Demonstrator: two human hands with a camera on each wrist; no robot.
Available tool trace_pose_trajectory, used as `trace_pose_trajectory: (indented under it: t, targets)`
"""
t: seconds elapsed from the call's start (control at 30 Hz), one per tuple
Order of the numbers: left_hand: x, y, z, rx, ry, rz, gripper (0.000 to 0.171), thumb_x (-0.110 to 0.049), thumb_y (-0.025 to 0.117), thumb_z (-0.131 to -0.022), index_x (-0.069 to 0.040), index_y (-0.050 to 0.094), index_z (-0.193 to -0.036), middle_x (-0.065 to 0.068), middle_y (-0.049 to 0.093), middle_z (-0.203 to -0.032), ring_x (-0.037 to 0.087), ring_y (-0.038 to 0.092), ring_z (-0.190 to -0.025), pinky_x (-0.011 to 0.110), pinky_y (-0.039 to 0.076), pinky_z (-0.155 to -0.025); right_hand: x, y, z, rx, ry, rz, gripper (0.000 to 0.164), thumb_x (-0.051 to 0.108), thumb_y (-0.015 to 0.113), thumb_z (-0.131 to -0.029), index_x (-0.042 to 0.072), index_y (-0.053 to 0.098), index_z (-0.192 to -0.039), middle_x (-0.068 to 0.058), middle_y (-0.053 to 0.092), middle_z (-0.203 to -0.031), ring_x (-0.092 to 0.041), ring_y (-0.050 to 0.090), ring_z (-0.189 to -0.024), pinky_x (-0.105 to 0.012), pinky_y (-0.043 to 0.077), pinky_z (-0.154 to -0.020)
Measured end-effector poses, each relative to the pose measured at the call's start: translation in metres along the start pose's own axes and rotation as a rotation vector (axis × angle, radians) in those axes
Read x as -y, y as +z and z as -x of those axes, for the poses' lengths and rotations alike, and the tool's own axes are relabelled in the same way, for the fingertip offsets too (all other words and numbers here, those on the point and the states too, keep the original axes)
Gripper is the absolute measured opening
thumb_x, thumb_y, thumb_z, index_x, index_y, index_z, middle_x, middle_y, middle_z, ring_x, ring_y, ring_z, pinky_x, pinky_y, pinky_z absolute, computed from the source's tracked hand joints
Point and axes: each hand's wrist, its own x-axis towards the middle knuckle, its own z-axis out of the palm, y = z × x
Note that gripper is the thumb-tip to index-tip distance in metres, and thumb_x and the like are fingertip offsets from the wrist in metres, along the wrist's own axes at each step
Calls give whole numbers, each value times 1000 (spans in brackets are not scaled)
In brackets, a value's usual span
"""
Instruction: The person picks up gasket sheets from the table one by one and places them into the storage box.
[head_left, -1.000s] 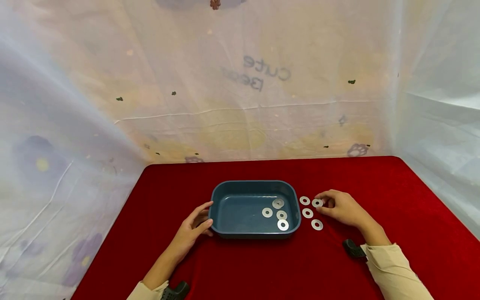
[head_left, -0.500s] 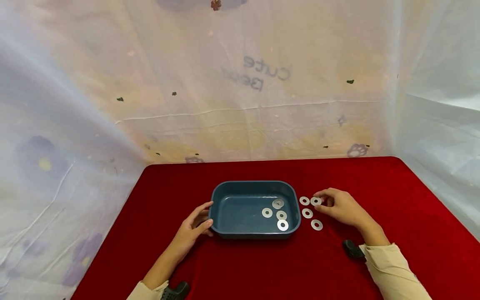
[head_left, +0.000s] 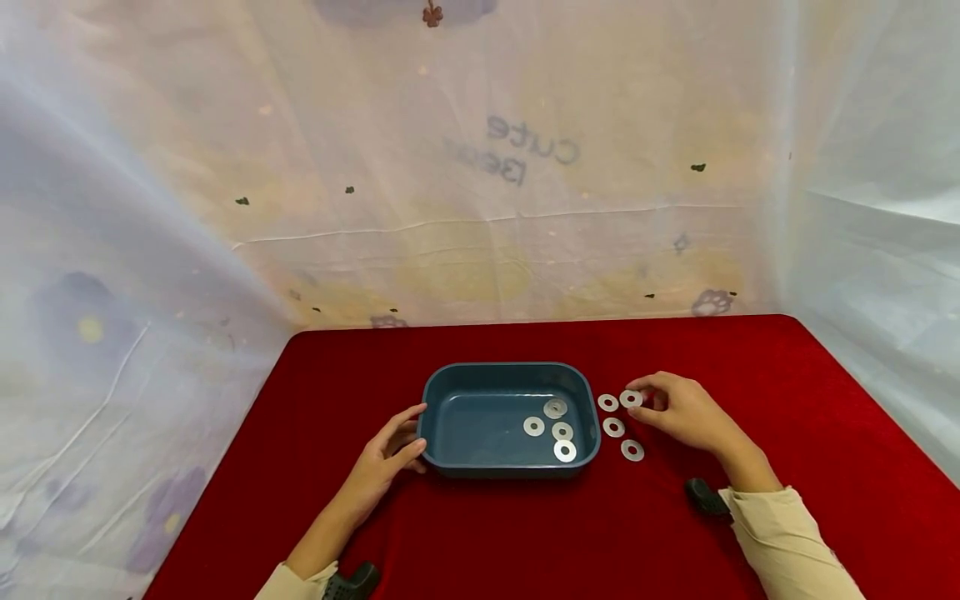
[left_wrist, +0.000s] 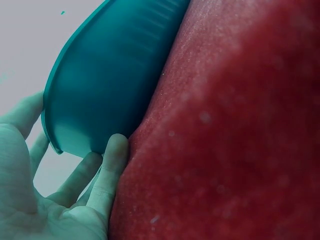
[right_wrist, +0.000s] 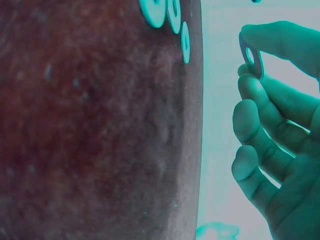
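My left hand (head_left: 380,458) rests its thumb and fingers against the left end of a blue rectangular tray (head_left: 465,471). In the left wrist view, fairly straight fingertips (left_wrist: 118,145) touch the tray's outer wall (left_wrist: 110,70), low near the cloth. My right hand (head_left: 686,412) pinches a flat metal washer (head_left: 622,398) between thumb and fingers, right of the tray. The right wrist view shows this washer (right_wrist: 259,67) held on edge above the table, the other fingers loosely bent. Several washers, among them one at the front (head_left: 565,442), lie flat in the tray's right part.
Three loose washers lie on the red cloth (head_left: 525,542) by the tray's right end: a far one (head_left: 602,404), a middle one (head_left: 607,427) and a near one (head_left: 625,451). A patterned sheet (head_left: 480,275) hangs behind the table.
My right hand has shifted slightly up and left in the head view, carrying the pinched washer. The left hand and the tray stay in place.
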Motion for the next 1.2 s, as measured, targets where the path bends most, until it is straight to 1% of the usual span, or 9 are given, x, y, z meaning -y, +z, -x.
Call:
trace_pose_trajectory:
  t: [0.3, 0.43, 0.7, 0.83, 1.0, 1.2]
  targets:
    - [0, 0, 0, 4, -3, 1, 54, -12, 55, -102, -14, 36, -153, 25, 47, -139, 13, 62, -104, 33, 60, -79, 9, -5, 5, -36, 4, 15, 34, 26, 77, -86, 14, 70, -117, -1, 64, -94, -14, 48, -75, -26, 42, -64]
    - [1, 1, -1, 4, -3, 2, 54, -12, 55, -102, -13, 36, -153, 25, 47, -139, 14, 62, -104, 33, 60, -79, 13, -7, 6, -56, -5, 24, 34, 26, 77, -86, 15, 70, -118, 0, 63, -93, -15, 49, -76, -26, 43, -65]
    - [1, 0, -1, -9, -7, 2, 54, -12, 56, -102, -14, 38, -152, 24, 47, -138, 14, 63, -103, 33, 60, -79, 25, -13, 9, -93, -39, 17, 33, 24, 78, -86, 16, 70, -117, 3, 59, -86, -16, 52, -77, -24, 42, -62]
    - [0, 0, -1, -11, -11, -4, 54, -12, 56, -102, -14, 38, -152, 24, 48, -138, 14, 63, -103, 32, 60, -79, 31, -14, 9, -109, -67, 4, 32, 24, 79, -85, 18, 71, -115, 5, 59, -85, -12, 50, -75, -23, 42, -62]
    - [0, 0, -1, -12, -17, -5, 54, -13, 56, -102, -15, 38, -152, 24, 47, -139, 13, 62, -103, 32, 60, -79, 37, -12, 8, -98, -88, -8, 31, 23, 79, -85, 19, 71, -115, 7, 59, -84, -10, 50, -75, -23, 43, -63]
    - [0, 0, -2, -11, -18, -2, 54, -12, 56, -102, -14, 37, -152, 24, 47, -138, 13, 63, -103, 31, 60, -79, 45, -2, 5, -62, -101, -5, 34, 24, 79, -85, 20, 70, -117, 4, 65, -92, -12, 51, -77, -23, 45, -67]
